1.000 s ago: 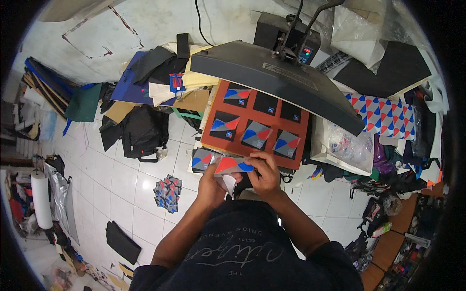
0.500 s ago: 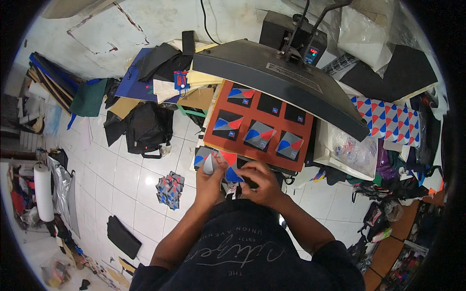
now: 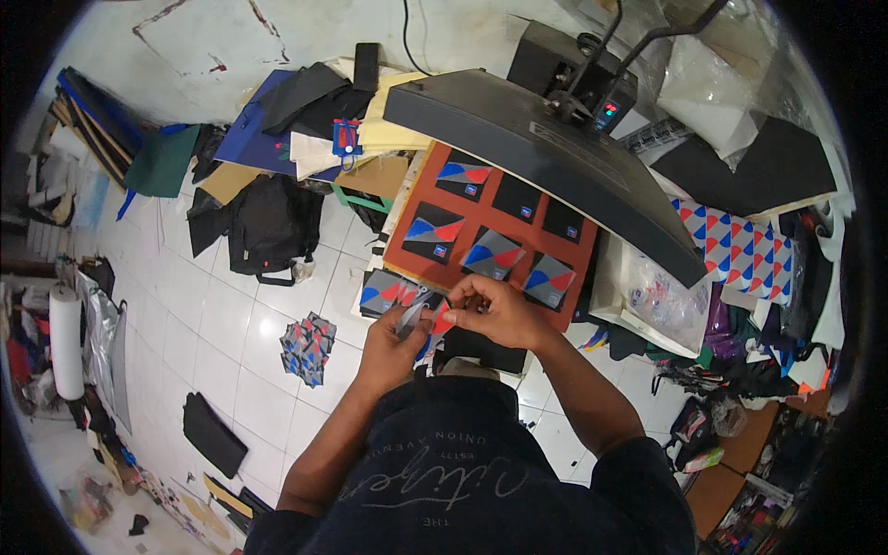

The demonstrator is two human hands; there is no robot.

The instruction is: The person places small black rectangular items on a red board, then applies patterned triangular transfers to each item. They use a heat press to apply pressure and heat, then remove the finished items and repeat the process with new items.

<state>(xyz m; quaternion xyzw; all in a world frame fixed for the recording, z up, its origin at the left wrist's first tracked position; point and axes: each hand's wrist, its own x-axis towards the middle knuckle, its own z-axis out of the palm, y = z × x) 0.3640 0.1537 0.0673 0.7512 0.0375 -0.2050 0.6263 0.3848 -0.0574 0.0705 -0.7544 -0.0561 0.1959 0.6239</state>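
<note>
Between my hands is a small red, grey and blue patterned cut piece [image 3: 443,321]. My left hand [image 3: 393,347] pinches its left part. The fingers of my right hand [image 3: 488,310] are closed on the red end; part of the piece is hidden behind them. Just beyond lies the reddish-brown pad [image 3: 421,268] of a heat press, bearing several black squares. Most squares carry a patterned piece [image 3: 435,229] on top; two at the back, such as the black square [image 3: 518,199], show only a small blue mark. More patterned pieces [image 3: 381,292] lie on black material beside my left hand.
The press's heavy upper plate [image 3: 541,166] is raised and tilted over the pad's far right. A patterned sheet [image 3: 740,250] and a white box [image 3: 647,296] lie to the right. On the tiled floor are a patterned pile [image 3: 307,350], a black bag [image 3: 276,227] and a dark folded cloth [image 3: 215,435].
The piece in my hands has turned, and its blue part is now mostly hidden. My right hand has moved up and closer to the left one. The whole view has shifted slightly.
</note>
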